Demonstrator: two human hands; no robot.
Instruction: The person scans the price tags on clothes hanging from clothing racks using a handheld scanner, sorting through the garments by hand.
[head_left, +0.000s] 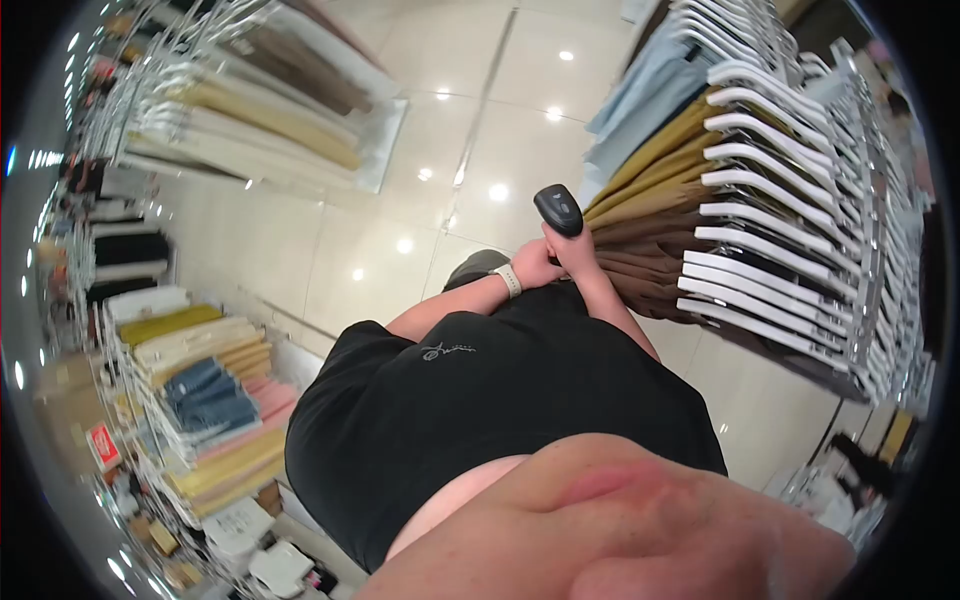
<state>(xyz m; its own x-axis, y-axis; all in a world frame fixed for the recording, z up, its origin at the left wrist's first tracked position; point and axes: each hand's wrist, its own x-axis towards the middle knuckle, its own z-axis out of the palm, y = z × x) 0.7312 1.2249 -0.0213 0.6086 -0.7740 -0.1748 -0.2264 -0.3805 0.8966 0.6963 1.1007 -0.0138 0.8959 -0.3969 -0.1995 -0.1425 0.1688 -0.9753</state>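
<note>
A black handheld device with a rounded head, like a scanner [559, 210], points up and away from the body. My right hand [574, 252] is wrapped round its handle, just below the head. Against it on the left is my left hand [536, 264], with a pale watch [510, 281] on the wrist. Its fingers are curled in beside the right hand, and what they hold, if anything, is hidden. Brown trousers [650, 245] on white hangers [760, 225] hang just right of my hands.
Light blue garments [645, 100] hang farther along the right rack. At upper left is another rack with cream and yellow clothes [260, 125]. Folded clothes, including blue jeans [208, 395], lie on a display at lower left. The floor [400, 215] is glossy tile.
</note>
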